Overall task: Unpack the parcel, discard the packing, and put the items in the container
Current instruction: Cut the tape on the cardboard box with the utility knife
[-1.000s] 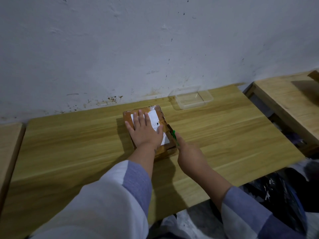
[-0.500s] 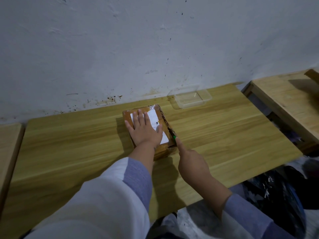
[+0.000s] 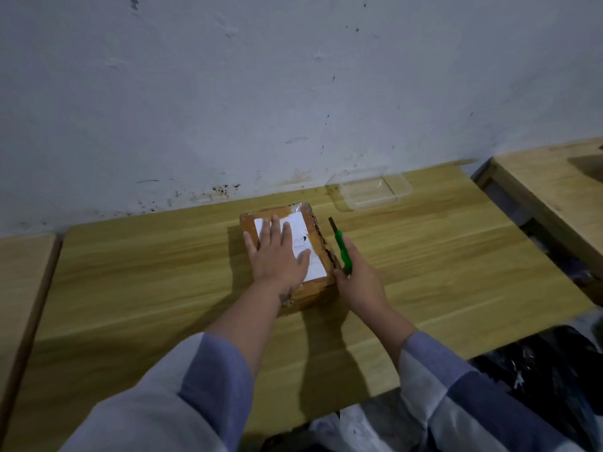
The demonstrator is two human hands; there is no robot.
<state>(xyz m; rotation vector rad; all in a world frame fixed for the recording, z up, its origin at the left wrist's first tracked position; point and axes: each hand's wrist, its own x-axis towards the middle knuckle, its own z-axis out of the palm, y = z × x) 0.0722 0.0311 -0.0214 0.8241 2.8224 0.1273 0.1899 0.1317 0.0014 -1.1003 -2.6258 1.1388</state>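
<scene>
Left hand [image 3: 277, 256] lies flat on the parcel [image 3: 290, 252]; right hand [image 3: 360, 283], at its 3 o'clock edge, grips a green cutter [image 3: 342, 252] pointing toward 12 along that edge.

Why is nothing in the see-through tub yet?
The tub is empty because the parcel is still shut: its taped top lies flat under the left hand.

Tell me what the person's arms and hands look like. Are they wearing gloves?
No gloves: the left hand and right hand are bare, with no rings or watch showing. Both arms wear loose long sleeves, pale white-grey with wide blue-purple cuffs. The left sleeve and the right sleeve are pushed back, leaving the forearms uncovered.
</scene>
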